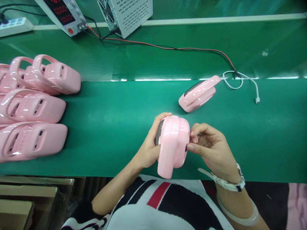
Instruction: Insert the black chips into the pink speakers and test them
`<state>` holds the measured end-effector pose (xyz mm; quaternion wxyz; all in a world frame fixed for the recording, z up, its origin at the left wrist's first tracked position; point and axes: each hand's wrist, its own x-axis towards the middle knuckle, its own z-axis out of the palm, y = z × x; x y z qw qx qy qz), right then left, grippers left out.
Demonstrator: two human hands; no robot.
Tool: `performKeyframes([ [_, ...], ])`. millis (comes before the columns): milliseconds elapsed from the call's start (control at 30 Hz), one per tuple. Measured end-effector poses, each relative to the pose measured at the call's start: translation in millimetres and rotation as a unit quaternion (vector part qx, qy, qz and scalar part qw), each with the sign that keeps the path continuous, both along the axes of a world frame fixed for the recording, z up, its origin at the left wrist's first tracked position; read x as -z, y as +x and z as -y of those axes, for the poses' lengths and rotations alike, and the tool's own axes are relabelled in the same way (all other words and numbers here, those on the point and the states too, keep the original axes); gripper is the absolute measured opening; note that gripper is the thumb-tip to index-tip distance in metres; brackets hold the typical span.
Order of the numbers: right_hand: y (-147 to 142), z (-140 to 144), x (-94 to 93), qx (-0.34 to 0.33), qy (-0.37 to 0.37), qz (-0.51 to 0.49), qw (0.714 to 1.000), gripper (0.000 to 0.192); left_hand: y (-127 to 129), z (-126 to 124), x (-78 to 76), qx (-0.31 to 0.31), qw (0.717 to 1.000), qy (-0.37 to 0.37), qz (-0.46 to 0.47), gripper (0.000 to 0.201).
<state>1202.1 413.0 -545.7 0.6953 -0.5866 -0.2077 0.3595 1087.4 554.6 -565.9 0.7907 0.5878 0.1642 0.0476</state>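
My left hand (150, 145) grips a pink plastic device (173, 145) from its left side, holding it upright above the green belt (115, 127). The fingertips of my right hand (211, 147) press against the device's right edge, near a small dark port. A second pink device (198, 93) lies on the belt further back, to the right. A white cable (242, 81) ends loose near it.
Several pink devices (33, 105) lie stacked at the left of the belt. A power supply with red digits (63, 14) and a white perforated box (127, 12) stand at the back, with red and black wires (168, 48). Cardboard boxes (26, 198) sit lower left.
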Motion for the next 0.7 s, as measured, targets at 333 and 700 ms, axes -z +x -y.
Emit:
performKeyframes([
  [333,0,2,1.1,-0.030,-0.001,-0.033,0.999,0.034,2,0,0.0,-0.017,0.999,0.027,0.025,0.067],
  [700,12,-2,16.2,-0.068,-0.013,-0.079,0.994,0.032,1,-2,0.7,-0.012,0.994,0.102,-0.024,0.071],
])
